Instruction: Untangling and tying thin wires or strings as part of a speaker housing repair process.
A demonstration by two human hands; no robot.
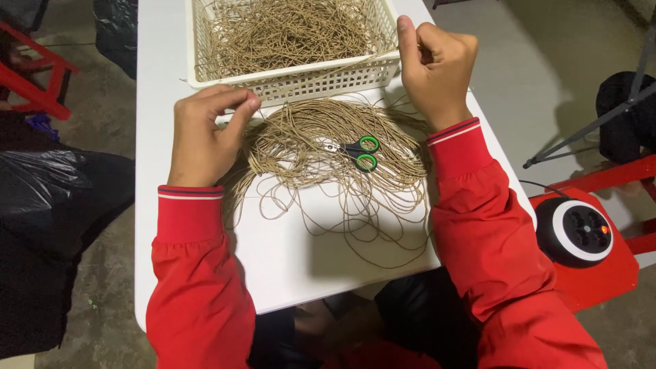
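While both hands pinch a strand of twine, the step in hand looks like drawing one length taut between them, and it would go best, by this judgement, if the pull stays even and the strand rides above the heap rather than dragging through it, since the loops below could snag and knot. The left hand (205, 133), left of centre in the frame, has thumb and forefinger pressed together at the tips, apparently on the strand (321, 68), with the other fingers curled loosely. The right hand (435, 65), at upper right, is closed in a fist with the thumb up, and the strand seems to run into it; the exact grip inside the fist cannot be told. The strand runs thin and pale across the front wall of the white basket (301, 83) at the top centre. The twine itself is tan, thin and wiry. A loose pile (321, 160) of it lies in overlapping rings on the white table (294, 273) in mid-frame, between the two red sleeves, and more fills the basket. Small scissors (359, 152) with green-rimmed handles lie on top of the pile, closed, untouched by either hand.
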